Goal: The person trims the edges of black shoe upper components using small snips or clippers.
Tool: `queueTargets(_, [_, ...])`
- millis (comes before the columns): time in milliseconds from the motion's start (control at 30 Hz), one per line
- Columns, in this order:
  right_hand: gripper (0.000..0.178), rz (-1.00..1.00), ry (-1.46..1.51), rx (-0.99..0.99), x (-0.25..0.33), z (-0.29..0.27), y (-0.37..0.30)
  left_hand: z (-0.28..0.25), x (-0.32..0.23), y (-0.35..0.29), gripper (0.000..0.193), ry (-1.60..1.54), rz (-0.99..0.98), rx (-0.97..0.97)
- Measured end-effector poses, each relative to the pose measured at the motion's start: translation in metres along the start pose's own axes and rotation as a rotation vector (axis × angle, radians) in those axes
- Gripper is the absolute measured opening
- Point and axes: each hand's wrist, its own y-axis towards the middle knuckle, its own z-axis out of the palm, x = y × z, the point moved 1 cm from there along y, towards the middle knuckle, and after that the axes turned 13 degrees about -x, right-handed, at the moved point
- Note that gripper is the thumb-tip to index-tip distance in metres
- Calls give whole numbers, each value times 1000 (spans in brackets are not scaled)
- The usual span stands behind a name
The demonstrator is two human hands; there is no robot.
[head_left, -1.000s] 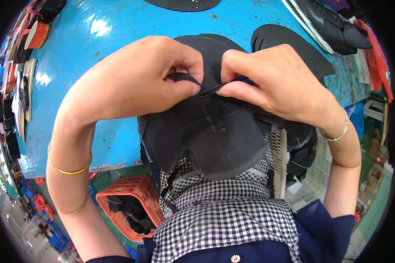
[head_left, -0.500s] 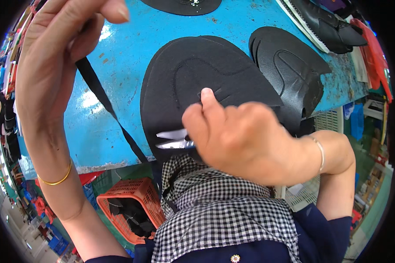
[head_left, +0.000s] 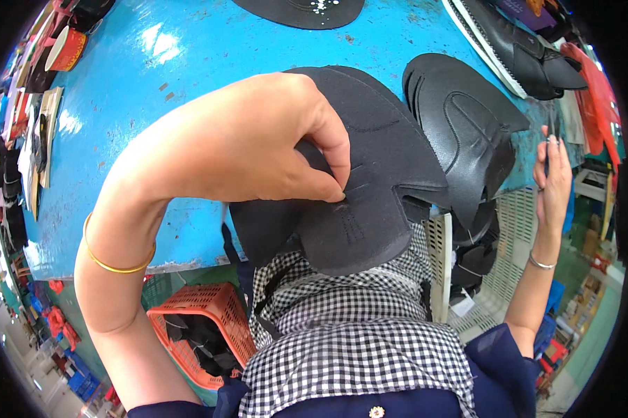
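Note:
A flat black shoe upper (head_left: 377, 167) lies at the table's near edge, its notched end lapping over my checked apron. My left hand (head_left: 258, 146) arches over it, thumb and forefinger pinched together at a small mark beside its stitching. Whatever is between those fingertips is too small to make out. Out at the right, my right hand (head_left: 554, 184) is raised with the scissors (head_left: 552, 129) in it, blades pointing away from me. More black uppers (head_left: 453, 118), shiny and stacked, lie just right of the one under my left hand.
A black shoe with a white sole (head_left: 499, 42) stands at the far right beside red plastic (head_left: 586, 90). Another black piece (head_left: 303, 15) lies at the far edge. Below the table are an orange basket (head_left: 239, 313) with black pieces and a pale crate (head_left: 512, 237).
My left hand has come down from the upper left onto the upper. My right hand has swung away to the right with the scissors. The upper has turned, bringing its notched end toward me.

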Motion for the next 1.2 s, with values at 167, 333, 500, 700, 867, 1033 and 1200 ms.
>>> queueTargets(167, [30, -180, -10, 164, 40, 56, -36, 14, 15, 10, 8, 58, 123, -28])
queueTargets(333, [12, -677, -121, 686, 89, 130, -63, 21, 18, 7, 16, 152, 246, -163])
queueTargets(500, [18, -1101, -294, 848, 97, 174, -74, 8, 22, 5, 22, 341, 281, -316])
queueTargets(700, [20, -1050, -237, 1131, 99, 178, -61, 7, 29, 9, 22, 165, 170, -225])
queueTargets(867, [20, -1097, -304, 852, 99, 185, -69, 4, 22, 9, 19, 328, 186, -224])
queueTargets(1033, [22, -1115, -457, 746, 108, 190, -69, -4, 20, 13, 18, 298, 167, -148])
queueTargets(1200, [25, -892, -491, 824, 113, 186, -63, -9, 25, 3, 18, 202, 112, -104])
